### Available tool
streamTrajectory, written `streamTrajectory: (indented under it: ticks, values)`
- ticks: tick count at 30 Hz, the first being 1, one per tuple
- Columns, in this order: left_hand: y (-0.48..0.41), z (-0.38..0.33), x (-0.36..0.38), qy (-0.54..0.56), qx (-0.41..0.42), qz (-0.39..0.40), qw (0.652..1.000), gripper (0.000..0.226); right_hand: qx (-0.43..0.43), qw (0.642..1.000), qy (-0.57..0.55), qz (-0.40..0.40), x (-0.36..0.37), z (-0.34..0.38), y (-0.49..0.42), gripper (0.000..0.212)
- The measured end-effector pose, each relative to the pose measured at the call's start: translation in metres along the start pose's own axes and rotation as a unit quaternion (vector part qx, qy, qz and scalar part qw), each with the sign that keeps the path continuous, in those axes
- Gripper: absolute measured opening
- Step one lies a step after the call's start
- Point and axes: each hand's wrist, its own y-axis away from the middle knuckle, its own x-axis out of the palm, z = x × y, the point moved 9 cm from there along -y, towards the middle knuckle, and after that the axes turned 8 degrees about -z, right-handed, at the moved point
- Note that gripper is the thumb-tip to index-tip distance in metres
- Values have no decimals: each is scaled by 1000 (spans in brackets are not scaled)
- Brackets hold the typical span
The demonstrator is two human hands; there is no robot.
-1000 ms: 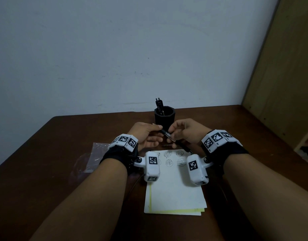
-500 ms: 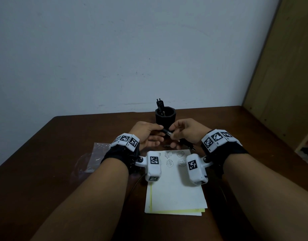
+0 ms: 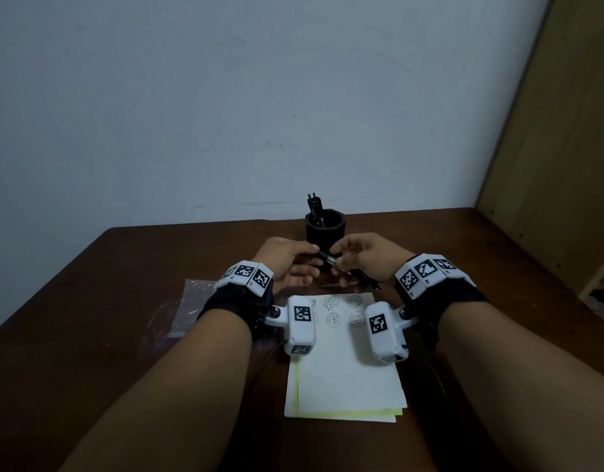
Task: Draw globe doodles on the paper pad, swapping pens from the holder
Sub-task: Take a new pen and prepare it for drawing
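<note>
Grip: left hand (image 3: 287,264) pinches pen (image 3: 328,258) barrel, right hand (image 3: 365,257) pinches its silver end. Pen now flatter, hands closer than second ago; probably cap swap. Holder (image 3: 324,229) just behind; pad (image 3: 345,379) nearer, under wrists.

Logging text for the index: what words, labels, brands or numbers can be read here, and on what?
Nothing reads clearly.
Right wristband: tiny characters beside the coded tags, too small to read.
Left wristband: the same.
Paper pad: doodles only, no writing.
</note>
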Motion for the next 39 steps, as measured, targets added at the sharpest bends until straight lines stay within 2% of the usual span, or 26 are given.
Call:
streamTrajectory:
  ticks: [4,8,17,23,29,39]
  values:
    - [0,1,0,0,0,-3,1000,8,1,1000,6,5,1,0,0,15]
    - [1,1,3,-2,-1,2,1000,8,-20,1000,14,3,-2,2,-1,31]
    - [1,1,4,-6,-3,2,1000,6,14,1000,-6,9,1,-4,-2,15]
    - [3,0,3,-2,-1,-5,1000,8,-7,1000,-14,-3,-1,-3,0,32]
    - [2,2,1,-4,-4,-7,1000,8,-7,1000,-8,-1,-1,-4,-1,14]
    - [2,4,2,9,5,-3,1000,9,-8,999,37,-15,-6,-8,-2,13]
